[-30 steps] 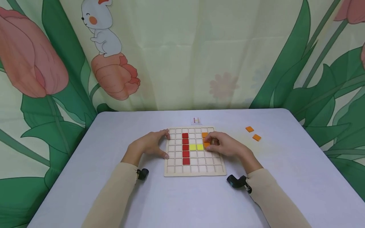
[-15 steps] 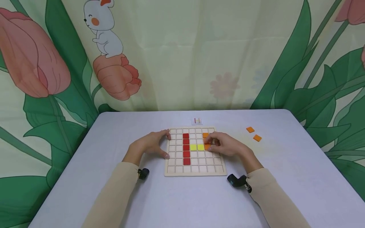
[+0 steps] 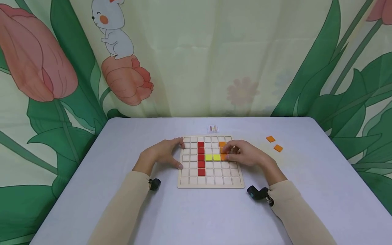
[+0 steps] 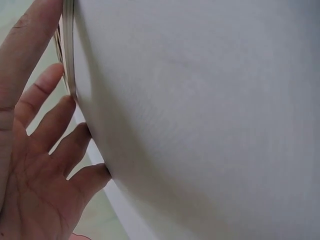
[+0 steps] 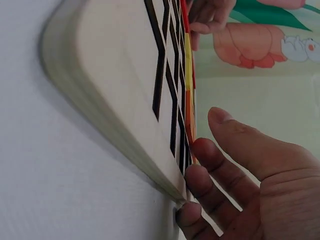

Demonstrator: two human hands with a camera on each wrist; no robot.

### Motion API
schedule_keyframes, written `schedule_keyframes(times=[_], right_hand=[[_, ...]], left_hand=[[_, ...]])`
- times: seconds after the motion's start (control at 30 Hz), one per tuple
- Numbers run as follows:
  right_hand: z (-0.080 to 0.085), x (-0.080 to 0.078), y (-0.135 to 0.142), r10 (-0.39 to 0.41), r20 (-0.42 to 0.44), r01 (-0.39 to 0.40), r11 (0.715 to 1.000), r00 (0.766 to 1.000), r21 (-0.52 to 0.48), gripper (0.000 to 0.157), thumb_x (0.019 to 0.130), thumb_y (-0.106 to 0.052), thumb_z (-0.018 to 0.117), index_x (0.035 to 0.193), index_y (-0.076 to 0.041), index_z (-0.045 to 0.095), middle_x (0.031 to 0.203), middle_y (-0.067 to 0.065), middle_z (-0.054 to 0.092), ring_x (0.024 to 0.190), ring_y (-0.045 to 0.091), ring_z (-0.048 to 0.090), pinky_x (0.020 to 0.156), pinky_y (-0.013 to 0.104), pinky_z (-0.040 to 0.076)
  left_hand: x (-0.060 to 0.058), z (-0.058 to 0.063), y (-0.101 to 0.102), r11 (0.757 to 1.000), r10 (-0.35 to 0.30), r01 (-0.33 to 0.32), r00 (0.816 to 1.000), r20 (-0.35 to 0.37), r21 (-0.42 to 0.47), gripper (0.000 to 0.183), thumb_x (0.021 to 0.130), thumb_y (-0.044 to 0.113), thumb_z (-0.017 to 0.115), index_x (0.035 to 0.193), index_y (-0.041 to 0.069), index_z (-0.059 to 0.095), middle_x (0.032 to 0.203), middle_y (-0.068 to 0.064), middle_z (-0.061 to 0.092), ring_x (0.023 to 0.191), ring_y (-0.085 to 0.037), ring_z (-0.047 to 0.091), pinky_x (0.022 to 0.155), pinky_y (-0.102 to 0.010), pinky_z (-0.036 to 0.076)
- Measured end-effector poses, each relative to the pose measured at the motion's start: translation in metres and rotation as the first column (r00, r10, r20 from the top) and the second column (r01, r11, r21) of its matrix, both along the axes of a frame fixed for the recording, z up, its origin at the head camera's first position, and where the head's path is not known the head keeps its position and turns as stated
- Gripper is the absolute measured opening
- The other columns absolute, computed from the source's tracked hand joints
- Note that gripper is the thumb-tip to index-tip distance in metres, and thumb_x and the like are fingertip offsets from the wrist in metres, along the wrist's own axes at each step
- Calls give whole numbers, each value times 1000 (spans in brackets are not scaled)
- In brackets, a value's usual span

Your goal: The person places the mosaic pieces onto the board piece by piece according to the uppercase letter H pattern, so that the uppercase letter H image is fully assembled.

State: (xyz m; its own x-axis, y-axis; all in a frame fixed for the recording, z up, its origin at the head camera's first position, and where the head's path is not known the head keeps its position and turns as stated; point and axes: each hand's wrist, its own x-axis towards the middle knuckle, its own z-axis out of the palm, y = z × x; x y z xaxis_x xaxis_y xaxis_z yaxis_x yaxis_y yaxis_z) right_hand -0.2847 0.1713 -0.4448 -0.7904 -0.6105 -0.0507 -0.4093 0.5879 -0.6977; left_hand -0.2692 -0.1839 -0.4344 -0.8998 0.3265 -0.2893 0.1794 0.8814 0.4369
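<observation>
A wooden grid board (image 3: 211, 186) lies on the table. It carries a column of red tiles (image 3: 201, 156), a pair of yellow tiles (image 3: 212, 157) and orange tiles (image 3: 222, 144) near its right side. My left hand (image 3: 162, 153) rests at the board's left edge, thumb and fingers spread along it. Over the orange tiles is my right hand (image 3: 248, 153), partly covering them. In the right wrist view the thumb (image 5: 240, 127) stands apart from the fingers, nothing pinched between them, and the fingertips touch near the orange tiles (image 5: 189, 110) and the board's edge.
Two loose orange tiles (image 3: 271, 139) lie on the white table (image 3: 196, 214), right of the board. A small printed card (image 3: 212, 129) with a coloured grid pattern sits just beyond the board. Behind the table hangs a flowered curtain (image 3: 190, 68).
The lowest orange tile, earlier at the right fingertips, now lies flat in its cell beside the yellow tiles. The right thumb and fingers have loosened and shifted slightly right; the left hand keeps its place.
</observation>
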Motion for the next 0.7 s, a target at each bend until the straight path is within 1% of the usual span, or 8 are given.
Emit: schedule_keyframes(times=[0.13, 0.27, 0.37, 0.5, 0.57, 0.7], right_hand=[[4, 0, 8, -19, -5, 19, 1000, 1000, -7, 19, 97, -20, 72, 116, -19, 72, 105, -1, 66, 94, 21, 58, 83, 36, 51], [3, 0, 19, -54, -23, 54, 999, 998, -8, 18, 99, -22, 71, 117, -19, 71, 105, 0, 65, 94, 20, 59, 82, 34, 51], [4, -1, 30, -82, -43, 82, 997, 996, -12, 17, 99, -22, 70, 115, -18, 71, 105, 0, 65, 93, 21, 59, 81, 33, 51], [5, 0, 45, -111, -73, 111, 994, 991, -13, 18, 99, -23, 70, 115, -16, 71, 104, 1, 65, 92, 21, 59, 78, 31, 51], [6, 0, 52, -128, -88, 127, 992, 988, -17, 18, 98, -24, 71, 114, -16, 72, 104, 0, 66, 92, 21, 59, 75, 30, 51], [6, 0, 67, -133, -126, 127, 990, 983, -54, 19, 97, -23, 73, 113, -12, 72, 104, 0, 68, 93, 21, 59, 73, 30, 51]], left_hand=[[-3, 2, 1, 1000, -1, 1, 1000, 8, -18, 74, 64, 45, 98, 121, 34, 53, 165, 2, 36, 137, -21, 45, 112, -46, 40], [-4, 1, 1, 1000, 9, -8, 1000, 18, -23, 75, 63, 46, 98, 121, 35, 53, 164, 3, 36, 137, -21, 45, 113, -46, 39], [-4, 2, 2, 1000, -3, 3, 1000, 15, -11, 73, 64, 45, 98, 121, 34, 53, 164, 2, 37, 136, -22, 46, 113, -47, 40], [-4, 5, 3, 1000, -11, 12, 1000, 14, -21, 73, 65, 44, 98, 122, 33, 53, 160, 0, 41, 131, -23, 48, 111, -47, 41], [-4, 6, 3, 1000, -3, 4, 1000, 21, -28, 73, 65, 44, 98, 122, 33, 53, 160, 0, 41, 131, -23, 48, 111, -47, 41], [-2, 6, 3, 999, 20, -19, 999, 37, -28, 74, 64, 44, 98, 122, 32, 53, 162, -2, 39, 136, -24, 45, 114, -48, 39]])
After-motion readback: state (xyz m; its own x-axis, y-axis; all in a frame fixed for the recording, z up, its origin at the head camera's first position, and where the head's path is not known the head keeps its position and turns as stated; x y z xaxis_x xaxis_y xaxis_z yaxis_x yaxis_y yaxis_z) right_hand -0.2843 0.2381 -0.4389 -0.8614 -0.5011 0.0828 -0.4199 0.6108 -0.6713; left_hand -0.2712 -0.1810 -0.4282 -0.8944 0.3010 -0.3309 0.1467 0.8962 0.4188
